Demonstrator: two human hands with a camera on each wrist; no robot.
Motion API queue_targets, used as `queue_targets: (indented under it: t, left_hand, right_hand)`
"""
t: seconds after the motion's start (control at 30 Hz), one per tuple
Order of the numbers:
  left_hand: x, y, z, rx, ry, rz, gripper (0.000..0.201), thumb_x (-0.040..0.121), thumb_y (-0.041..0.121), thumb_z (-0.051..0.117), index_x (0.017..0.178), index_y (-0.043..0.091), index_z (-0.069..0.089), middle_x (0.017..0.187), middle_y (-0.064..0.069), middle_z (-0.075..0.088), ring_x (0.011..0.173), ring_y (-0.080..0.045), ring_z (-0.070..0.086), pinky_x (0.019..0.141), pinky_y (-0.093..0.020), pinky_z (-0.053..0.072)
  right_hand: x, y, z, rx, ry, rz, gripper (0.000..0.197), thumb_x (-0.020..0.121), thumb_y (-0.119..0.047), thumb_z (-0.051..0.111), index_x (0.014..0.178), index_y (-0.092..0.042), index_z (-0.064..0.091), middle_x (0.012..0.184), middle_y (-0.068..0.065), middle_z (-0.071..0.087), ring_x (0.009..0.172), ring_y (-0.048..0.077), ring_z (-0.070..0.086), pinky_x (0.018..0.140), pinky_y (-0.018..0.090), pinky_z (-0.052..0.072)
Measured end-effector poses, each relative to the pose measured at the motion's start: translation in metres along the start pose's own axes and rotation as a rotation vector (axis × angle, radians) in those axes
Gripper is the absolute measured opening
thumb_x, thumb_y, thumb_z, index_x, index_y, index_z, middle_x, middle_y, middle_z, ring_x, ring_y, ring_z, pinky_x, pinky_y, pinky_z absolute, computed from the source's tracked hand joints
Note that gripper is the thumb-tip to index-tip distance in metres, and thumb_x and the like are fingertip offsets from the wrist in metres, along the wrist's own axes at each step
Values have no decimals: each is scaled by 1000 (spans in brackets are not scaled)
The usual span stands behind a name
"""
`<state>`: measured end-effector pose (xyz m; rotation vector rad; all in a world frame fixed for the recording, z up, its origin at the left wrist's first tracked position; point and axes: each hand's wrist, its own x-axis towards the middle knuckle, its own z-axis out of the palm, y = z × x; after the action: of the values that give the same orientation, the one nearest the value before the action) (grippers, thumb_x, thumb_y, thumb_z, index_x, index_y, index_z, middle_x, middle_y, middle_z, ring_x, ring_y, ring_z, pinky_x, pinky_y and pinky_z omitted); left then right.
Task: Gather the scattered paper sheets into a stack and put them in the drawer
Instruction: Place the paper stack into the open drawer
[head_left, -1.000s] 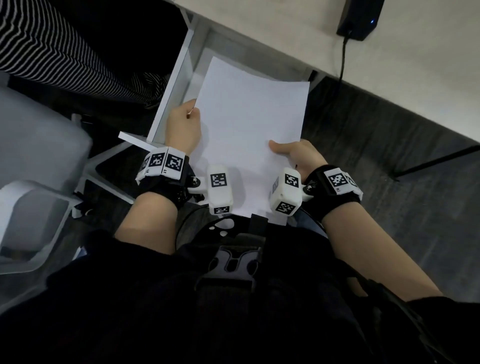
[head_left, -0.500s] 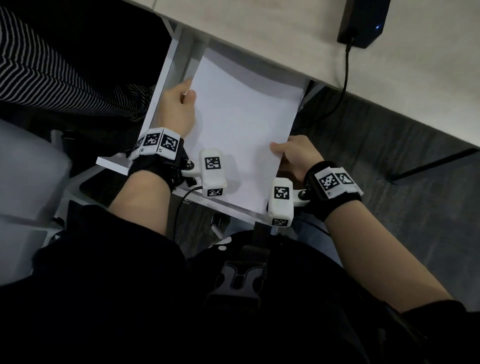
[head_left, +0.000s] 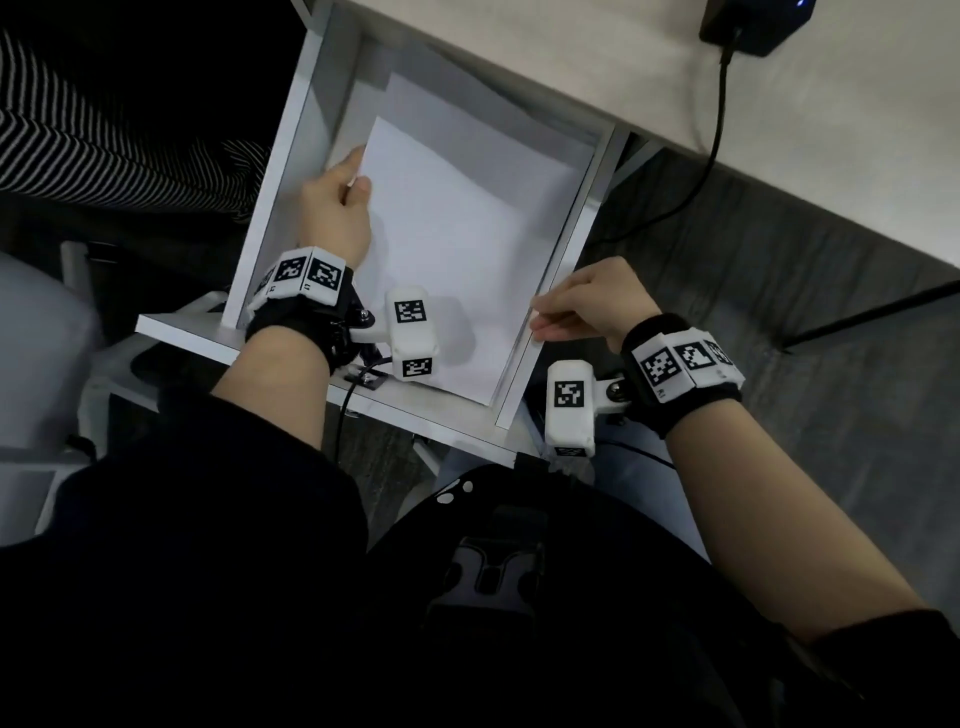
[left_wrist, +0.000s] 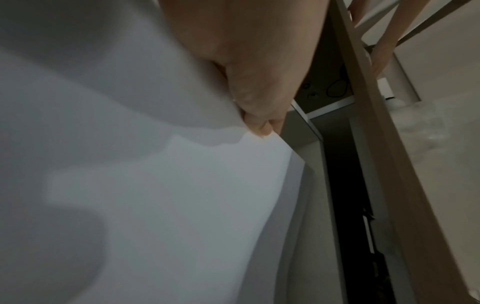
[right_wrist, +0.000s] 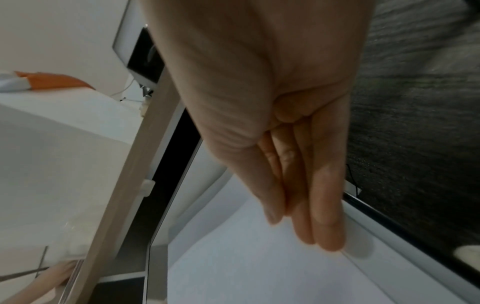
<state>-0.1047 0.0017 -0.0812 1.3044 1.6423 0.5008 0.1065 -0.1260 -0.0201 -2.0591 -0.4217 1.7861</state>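
Inside the white drawer (head_left: 270, 208) under the desk (head_left: 571, 62), left hand (head_left: 335, 213) pinches the paper stack (head_left: 457, 260); right hand (head_left: 592, 304) released.

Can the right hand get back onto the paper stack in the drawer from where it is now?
Probably yes. The right hand sits open at the drawer's right wall, fingertips beside the paper stack's near edge, nothing between. The left hand pinches the far side.

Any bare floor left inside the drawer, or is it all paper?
A bare strip of the white drawer floor runs between its left wall and the white paper stack, beyond the left hand. The right side is crowded: the paper reaches the wall where the right hand rests.
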Motion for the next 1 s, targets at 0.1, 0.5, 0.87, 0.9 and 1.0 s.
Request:
queue_targets:
  t: [0.1,0.5,0.87,0.9,1.0]
  left_hand:
    - [1,-7,2,-2,-12,-40,39,97,2,40,135,3,46,128,4,50,111,-4,49,91,-1,35]
    - [-10,1,14,510,-228,-235,63,98,29,38,150,22,2,149,-16,19,139,-30,18,109,-41,23]
    - [-8,-2,9,580,-93,-228,45,90,10,46,134,5,42,140,-18,34,130,-33,33,106,-38,34]
    - [-10,0,10,582,-105,-232,47,90,6,41,137,5,38,142,-18,31,131,-34,32,107,-37,32]
    - [-14,5,12,574,-106,-248,51,90,-2,33,141,5,33,144,-18,27,133,-32,27,106,-35,29]
  right_hand:
    - [2,3,-3,51,-24,-2,15,82,-2,70,84,11,63,63,15,68,50,19,67,50,20,56]
    - [8,9,-4,86,-57,-19,18,84,-15,70,74,-1,63,52,3,66,49,13,66,53,19,55]
    - [9,11,-6,87,-97,-15,17,86,-15,67,75,-2,63,54,4,67,50,13,67,53,21,55]
    - [9,10,-7,84,-99,-16,17,86,-15,67,76,-2,63,54,4,67,51,13,67,54,21,55]
    - [9,10,-8,76,-106,-21,17,87,-15,66,76,-3,63,55,3,68,52,13,68,55,21,56]
